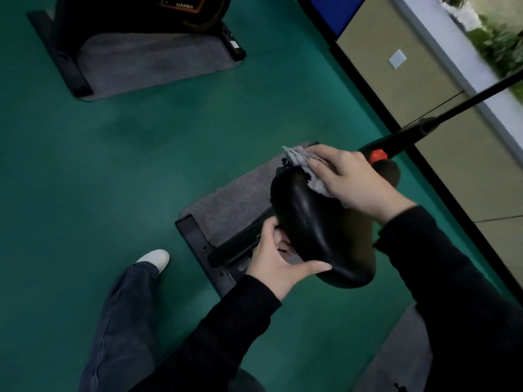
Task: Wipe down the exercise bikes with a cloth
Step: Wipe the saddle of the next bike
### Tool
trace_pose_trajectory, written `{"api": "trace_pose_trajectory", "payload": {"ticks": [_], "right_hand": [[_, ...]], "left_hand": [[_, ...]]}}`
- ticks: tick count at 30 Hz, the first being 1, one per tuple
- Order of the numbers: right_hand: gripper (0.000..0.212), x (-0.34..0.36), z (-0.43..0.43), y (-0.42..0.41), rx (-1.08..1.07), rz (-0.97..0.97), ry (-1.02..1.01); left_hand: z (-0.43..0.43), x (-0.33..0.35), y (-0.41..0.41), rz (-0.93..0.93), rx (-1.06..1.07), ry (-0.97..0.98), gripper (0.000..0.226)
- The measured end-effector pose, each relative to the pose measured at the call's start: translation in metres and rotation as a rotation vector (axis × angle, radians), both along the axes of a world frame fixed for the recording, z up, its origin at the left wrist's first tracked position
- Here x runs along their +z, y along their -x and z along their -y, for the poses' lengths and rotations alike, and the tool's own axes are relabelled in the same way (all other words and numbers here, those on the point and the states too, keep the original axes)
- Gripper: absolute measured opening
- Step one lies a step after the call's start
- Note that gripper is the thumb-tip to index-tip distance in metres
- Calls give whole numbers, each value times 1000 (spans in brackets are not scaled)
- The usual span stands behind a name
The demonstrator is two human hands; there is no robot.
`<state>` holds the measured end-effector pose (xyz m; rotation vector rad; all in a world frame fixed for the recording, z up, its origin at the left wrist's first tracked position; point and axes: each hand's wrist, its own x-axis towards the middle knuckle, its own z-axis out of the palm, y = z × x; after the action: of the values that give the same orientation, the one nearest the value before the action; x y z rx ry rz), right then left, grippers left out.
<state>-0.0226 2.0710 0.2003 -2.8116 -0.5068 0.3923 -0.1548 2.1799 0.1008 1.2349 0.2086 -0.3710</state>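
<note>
- The cloth (297, 159) lies mostly hidden under the right hand (353, 182); only crumpled edges show.
- The left hand (274, 261) has its fingers out of sight beneath the saddle (317, 222).
- The second bike (141, 12) is cut off by the top edge.
- The greenery (498, 38) at top right is blurred.
- The black rod (467, 103) runs off the right edge.

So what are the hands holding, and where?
The left hand grips the shiny black bike saddle by its side edge, thumb on top. The right hand presses a crumpled grey cloth onto it.

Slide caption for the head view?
Right hand presses a cloth onto the black saddle while left hand holds its wide end.
</note>
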Motion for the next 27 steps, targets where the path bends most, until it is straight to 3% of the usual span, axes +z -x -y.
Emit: {"api": "trace_pose_trajectory", "payload": {"ticks": [7,13,20,27], "right_hand": [[26,-7,31,86,-106,327,-155],[25,-8,40,133,-457,374,-157],[24,25,27,150,-783,413,-376],[24,50,-6,147,-987,381,-519]], "left_hand": [[-6,-2,-2,-11,-66,-108,92],[-22,15,-9,-86,-232,-254,102],[-56,48,-26,-35,-505,-598,56],[-85,88,-63,158,-661,-785,47]]}}
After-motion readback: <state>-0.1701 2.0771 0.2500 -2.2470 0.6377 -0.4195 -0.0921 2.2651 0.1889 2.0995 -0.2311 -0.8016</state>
